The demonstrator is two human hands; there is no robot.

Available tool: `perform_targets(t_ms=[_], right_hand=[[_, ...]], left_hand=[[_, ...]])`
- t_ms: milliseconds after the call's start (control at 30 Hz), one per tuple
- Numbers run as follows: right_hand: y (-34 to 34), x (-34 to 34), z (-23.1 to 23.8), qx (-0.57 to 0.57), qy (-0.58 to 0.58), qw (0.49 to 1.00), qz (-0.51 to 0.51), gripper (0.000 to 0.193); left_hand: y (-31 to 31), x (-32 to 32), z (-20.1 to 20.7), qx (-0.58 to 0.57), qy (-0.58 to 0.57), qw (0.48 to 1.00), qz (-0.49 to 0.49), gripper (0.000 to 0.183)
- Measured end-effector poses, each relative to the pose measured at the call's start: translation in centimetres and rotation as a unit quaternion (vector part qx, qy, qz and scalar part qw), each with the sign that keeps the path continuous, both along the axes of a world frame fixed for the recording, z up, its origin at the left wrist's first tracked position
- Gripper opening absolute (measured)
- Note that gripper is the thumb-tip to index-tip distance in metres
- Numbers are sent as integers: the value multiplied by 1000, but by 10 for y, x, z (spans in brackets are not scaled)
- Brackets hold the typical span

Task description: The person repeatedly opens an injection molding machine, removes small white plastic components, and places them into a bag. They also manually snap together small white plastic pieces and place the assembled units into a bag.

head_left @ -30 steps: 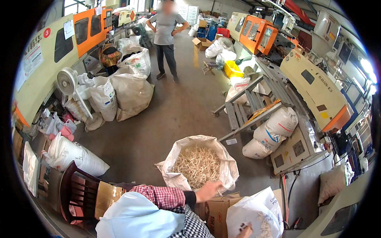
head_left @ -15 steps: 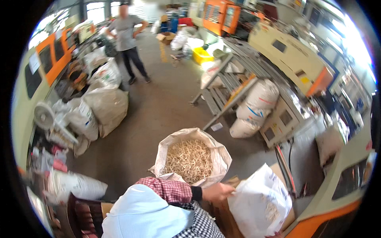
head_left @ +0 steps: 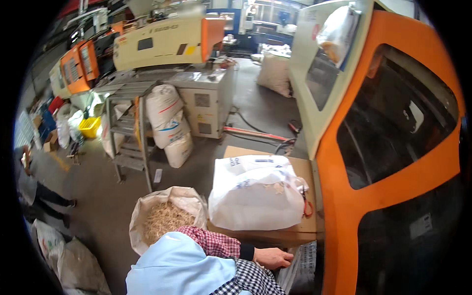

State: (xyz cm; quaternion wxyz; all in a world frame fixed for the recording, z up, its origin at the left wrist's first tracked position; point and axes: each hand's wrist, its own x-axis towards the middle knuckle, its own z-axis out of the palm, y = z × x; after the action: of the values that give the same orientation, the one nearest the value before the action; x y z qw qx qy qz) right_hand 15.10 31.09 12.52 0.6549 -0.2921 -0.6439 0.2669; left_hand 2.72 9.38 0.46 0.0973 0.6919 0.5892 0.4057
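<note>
My left hand (head_left: 273, 257), in a red checked sleeve with a dark cuff, reaches across in front of me. Its fingers bend down onto the edge of a clear plastic bag (head_left: 304, 263) with dark print; they look closed on it, though the fingertips are partly hidden. My right hand is out of sight. Just beyond, a white plastic sack (head_left: 255, 196) lies on a cardboard box (head_left: 306, 169), some pale pieces showing through its side. A red-handled tool (head_left: 308, 207), perhaps scissors, lies at the sack's right. Left of it stands an open woven sack (head_left: 135, 223) full of pale curly strips (head_left: 164, 219).
An orange and cream machine (head_left: 339, 216) rises close on my right. Ahead are metal steps (head_left: 129, 130), stacked full sacks (head_left: 169, 125) and another machine (head_left: 162, 44). Hoses (head_left: 255, 132) cross the floor. A person (head_left: 42, 194) stands far left, near a large sack (head_left: 78, 265).
My view has swung right. My left hand has left the white sack's edge for the printed plastic. The sack now lies on the box; fingers seen earlier at its lower edge are gone.
</note>
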Motion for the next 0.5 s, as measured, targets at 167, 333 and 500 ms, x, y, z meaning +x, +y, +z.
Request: perform_targets(t_ms=[167, 333, 500], right_hand=[[15, 37, 14, 31, 19, 994, -103, 36], [16, 81, 27, 54, 37, 974, -216, 38], [-7, 172, 40, 61, 69, 933, -348, 41]], left_hand=[[-19, -14, 4, -30, -26, 999, 32, 12], [-59, -31, -14, -15, -77, 989, 127, 11], [-27, -41, 11, 64, -84, 986, 129, 12]])
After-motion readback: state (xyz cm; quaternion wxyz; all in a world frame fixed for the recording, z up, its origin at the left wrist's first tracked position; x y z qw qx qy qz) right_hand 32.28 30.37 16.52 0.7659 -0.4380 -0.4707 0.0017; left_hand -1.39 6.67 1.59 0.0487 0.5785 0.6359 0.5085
